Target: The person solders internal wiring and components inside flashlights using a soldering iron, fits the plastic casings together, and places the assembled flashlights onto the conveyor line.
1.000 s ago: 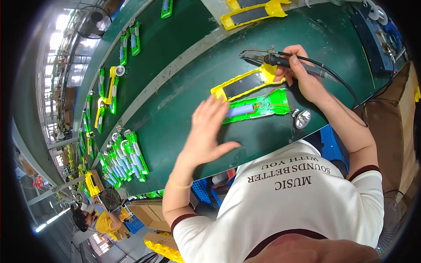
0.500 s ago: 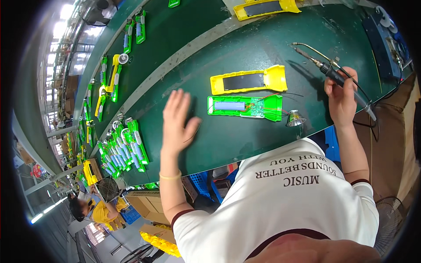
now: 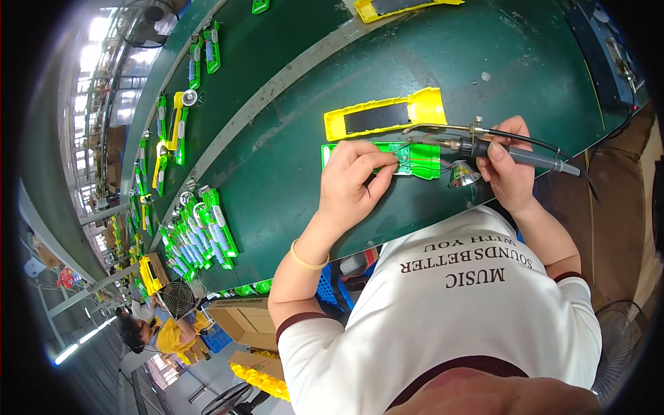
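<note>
My left hand (image 3: 354, 178) rests over a green plastic housing (image 3: 430, 168) and hides its blue battery. Thumb and forefinger pinch at a thin red wire (image 3: 419, 160) by the green circuit board (image 3: 401, 151); its end is hidden by the fingertips. In my right hand (image 3: 510, 166) is a soldering iron (image 3: 477, 147) with a curved metal tube along it, its tip over the board. A small reflector lamp (image 3: 463, 175) hangs on wires at the housing's right end. Just beyond lies a yellow housing half (image 3: 425, 109) with a black panel.
Several green housings with batteries (image 3: 197, 235) are grouped at the left. More green and yellow pieces (image 3: 176, 124) lie past a grey strip (image 3: 277, 90). Another yellow half (image 3: 401, 7) is at the far edge, and a blue box-shaped device (image 3: 609, 48) at the far right.
My left hand has moved right from the bare table onto the green housing, its spread fingers now pinched. My right hand has brought the soldering iron left and down, over the circuit board.
</note>
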`<state>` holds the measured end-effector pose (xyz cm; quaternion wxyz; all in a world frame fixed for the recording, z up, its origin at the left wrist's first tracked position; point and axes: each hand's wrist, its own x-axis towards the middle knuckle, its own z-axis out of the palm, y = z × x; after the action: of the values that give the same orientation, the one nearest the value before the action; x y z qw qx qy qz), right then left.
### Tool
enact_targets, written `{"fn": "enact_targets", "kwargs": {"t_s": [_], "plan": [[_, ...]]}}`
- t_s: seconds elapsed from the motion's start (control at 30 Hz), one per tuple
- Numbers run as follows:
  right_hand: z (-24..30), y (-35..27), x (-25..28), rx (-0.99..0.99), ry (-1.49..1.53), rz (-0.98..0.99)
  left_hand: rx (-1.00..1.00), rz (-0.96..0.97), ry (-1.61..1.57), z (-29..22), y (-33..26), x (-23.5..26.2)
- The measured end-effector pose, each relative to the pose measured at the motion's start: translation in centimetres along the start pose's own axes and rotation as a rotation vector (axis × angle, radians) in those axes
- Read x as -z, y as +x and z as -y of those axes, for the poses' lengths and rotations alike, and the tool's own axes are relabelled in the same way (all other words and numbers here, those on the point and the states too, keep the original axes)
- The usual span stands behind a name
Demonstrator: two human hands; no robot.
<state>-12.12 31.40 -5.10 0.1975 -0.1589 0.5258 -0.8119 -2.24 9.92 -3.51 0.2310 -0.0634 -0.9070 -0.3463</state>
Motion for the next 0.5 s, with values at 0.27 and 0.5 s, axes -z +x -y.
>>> {"fn": "enact_targets", "kwargs": {"t_s": [0.27,0.5], "plan": [[-0.1,-0.3,0.7,-0.027,-0.098,0.061,0.063,0.03,-0.009,0.2,0.0,0.4],[0.0,-0.4,1.3,-0.03,-0.197,0.093,-0.093,0.075,0.081,0.0,0.5,0.5]]}}
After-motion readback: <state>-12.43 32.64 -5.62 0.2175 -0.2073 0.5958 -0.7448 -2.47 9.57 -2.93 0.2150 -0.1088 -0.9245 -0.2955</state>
